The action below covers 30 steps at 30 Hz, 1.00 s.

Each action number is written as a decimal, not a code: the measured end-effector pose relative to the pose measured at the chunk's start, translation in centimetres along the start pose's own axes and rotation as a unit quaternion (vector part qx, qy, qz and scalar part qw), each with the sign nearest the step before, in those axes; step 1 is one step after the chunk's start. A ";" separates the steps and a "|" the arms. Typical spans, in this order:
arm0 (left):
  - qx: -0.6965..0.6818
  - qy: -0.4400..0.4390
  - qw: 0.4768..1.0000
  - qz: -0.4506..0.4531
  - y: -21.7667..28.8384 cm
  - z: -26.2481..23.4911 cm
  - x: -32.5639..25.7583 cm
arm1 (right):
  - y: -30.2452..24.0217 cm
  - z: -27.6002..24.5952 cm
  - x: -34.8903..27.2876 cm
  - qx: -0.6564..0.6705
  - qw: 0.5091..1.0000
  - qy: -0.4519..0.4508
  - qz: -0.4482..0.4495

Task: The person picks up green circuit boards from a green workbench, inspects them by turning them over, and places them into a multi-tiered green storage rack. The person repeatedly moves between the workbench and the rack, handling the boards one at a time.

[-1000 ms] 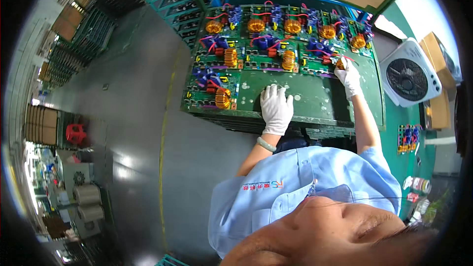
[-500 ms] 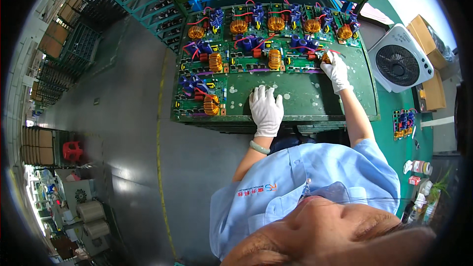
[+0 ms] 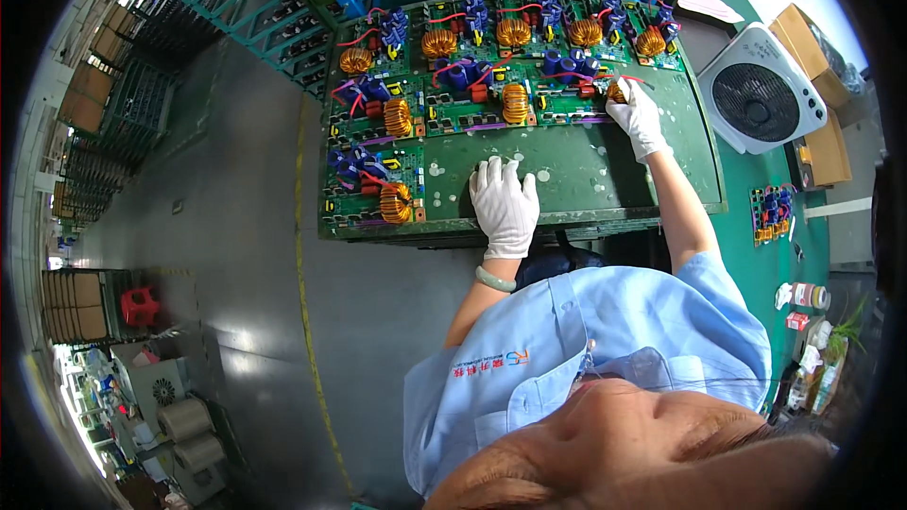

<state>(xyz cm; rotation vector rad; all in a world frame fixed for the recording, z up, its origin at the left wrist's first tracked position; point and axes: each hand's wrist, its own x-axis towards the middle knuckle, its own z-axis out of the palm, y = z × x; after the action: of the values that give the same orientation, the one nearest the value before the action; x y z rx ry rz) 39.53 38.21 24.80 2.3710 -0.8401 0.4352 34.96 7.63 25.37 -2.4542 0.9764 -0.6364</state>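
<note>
My right hand (image 3: 635, 120), in a white glove, has its fingers closed around the copper-wound coil (image 3: 616, 93) at the right end of a circuit board (image 3: 567, 106). That board is the rightmost of the middle row and carries blue capacitors and a red wire. My left hand (image 3: 504, 206), also gloved, lies with fingers stretched out on the green tabletop (image 3: 567, 165), near its front edge. Another circuit board (image 3: 373, 191) sits to its left. Behind, a row of several similar boards (image 3: 513, 33) runs along the far side.
A white box fan (image 3: 756, 99) stands right of the tabletop, beside cardboard boxes (image 3: 822, 146). One more board (image 3: 772, 214) lies on the green surface at right. Teal racks (image 3: 250, 24) stand far left, and a red stool (image 3: 140, 306) is on the grey floor.
The view has shifted slightly, so the boards and fan sit a little further left in it. My right hand stays at the coil, and my left hand stays on the tabletop.
</note>
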 end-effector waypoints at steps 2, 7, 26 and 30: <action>0.001 -0.001 1.000 -0.007 0.0 0.1 0.1 | 0.2 0.1 0.2 0.002 1.000 -0.004 0.000; -0.014 -0.010 1.000 -0.015 -0.1 0.3 -0.3 | 1.0 0.2 -0.3 -0.020 0.999 0.009 -0.024; -0.027 -0.015 0.999 0.045 -0.3 1.1 -0.7 | 17.7 -16.6 -29.0 0.137 0.946 0.215 0.202; -0.081 0.033 0.996 0.011 1.8 1.4 -1.2 | 19.0 -18.8 -36.0 0.151 0.910 0.254 0.291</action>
<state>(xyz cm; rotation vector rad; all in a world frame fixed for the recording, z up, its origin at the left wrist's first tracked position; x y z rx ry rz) 37.57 36.73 23.89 2.1888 -0.8403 0.4349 -8.72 16.85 21.23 -1.6215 1.5791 -1.1254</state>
